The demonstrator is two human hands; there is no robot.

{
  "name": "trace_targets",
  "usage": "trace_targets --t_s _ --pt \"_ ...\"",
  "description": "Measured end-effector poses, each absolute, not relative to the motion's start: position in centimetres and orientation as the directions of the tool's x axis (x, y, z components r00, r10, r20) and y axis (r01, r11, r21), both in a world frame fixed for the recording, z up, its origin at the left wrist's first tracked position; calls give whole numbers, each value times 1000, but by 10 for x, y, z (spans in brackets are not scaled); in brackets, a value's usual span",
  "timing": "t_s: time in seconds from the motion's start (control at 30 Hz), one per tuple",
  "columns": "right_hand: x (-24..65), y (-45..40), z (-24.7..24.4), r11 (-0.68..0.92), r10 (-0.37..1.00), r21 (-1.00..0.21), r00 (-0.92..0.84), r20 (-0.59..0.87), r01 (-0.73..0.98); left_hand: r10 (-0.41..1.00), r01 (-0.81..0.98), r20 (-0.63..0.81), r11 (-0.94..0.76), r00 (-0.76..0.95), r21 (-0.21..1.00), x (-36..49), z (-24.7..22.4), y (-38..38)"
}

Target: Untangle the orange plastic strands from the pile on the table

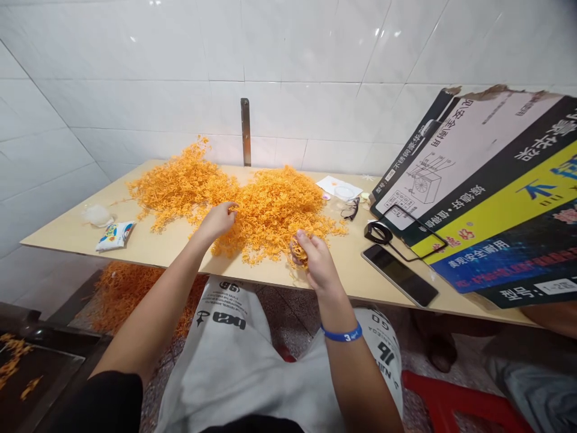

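A large loose heap of thin, dried orange strands [270, 210] spreads across the middle of the wooden tabletop. My left hand [219, 219] reaches onto its near edge, fingertips curled into the strands. My right hand [318, 261] is just in front of the heap, holding a small tuft of the same orange strands [298, 251] in its curled fingers. A blue wristband [341, 333] circles my right wrist.
The pale wooden table [148, 243] stands against white tiles. On it lie a phone [400, 275], glasses [350, 208], a paper sheet [339, 188], and a printed packet [115, 236]. Printed boards [487, 186] lean at right. More orange strands [126, 294] lie below the table's left side.
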State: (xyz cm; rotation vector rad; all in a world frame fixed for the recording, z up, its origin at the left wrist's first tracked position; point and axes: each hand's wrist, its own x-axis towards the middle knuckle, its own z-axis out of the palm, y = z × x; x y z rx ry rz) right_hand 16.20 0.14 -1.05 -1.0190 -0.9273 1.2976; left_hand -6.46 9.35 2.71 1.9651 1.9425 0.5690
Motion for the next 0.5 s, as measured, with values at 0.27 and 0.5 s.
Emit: trace_targets --t_s 0.27,0.5 --pt "167 -5 1 18 1000 -933 -15 25 -359 966 845 252 -175 49 506 -73 20 88" --pt "165 -8 -4 111 975 -970 -165 148 -215 876 829 446 -381 182 410 -58 11 71"
